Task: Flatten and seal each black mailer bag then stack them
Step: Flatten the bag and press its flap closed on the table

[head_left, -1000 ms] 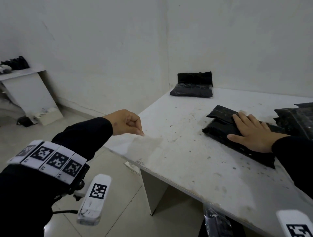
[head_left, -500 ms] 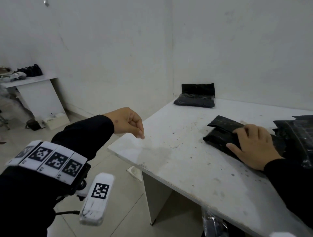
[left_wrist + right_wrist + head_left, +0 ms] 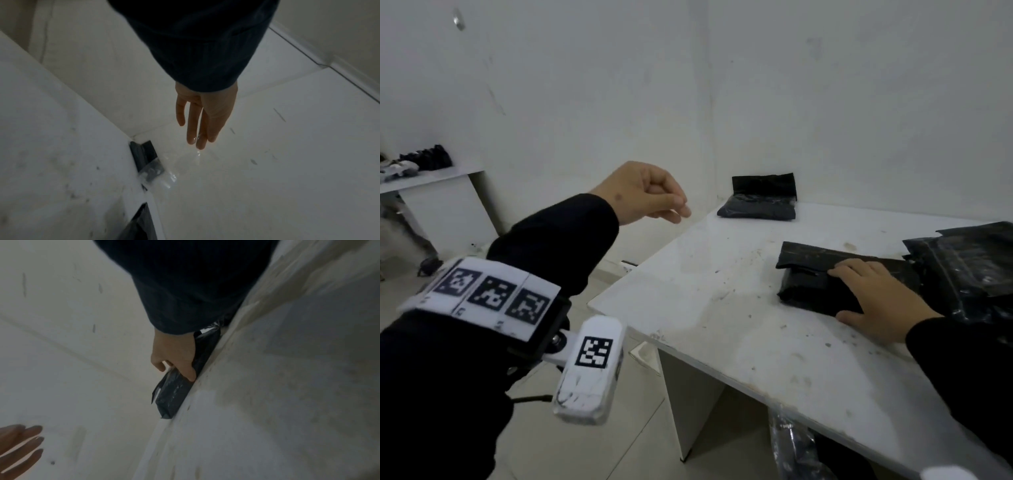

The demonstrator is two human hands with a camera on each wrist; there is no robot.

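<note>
Right hand (image 3: 878,301) grasping a folded black mailer (image 3: 822,277) on the white table (image 3: 722,308), fingers over top, thumb at near edge, left hand (image 3: 643,195) loosely curled, empty, raised off the table's left, more mailers (image 3: 969,267) just right of the grasp

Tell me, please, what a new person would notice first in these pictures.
First, the right hand gripping a black mailer that lies on the white table, with a pile of black bags just to its right. Next, the left hand, held in the air off the table's left edge, empty as far as the head view shows. Last, one more mailer lies alone in the far corner by the wall.
</note>
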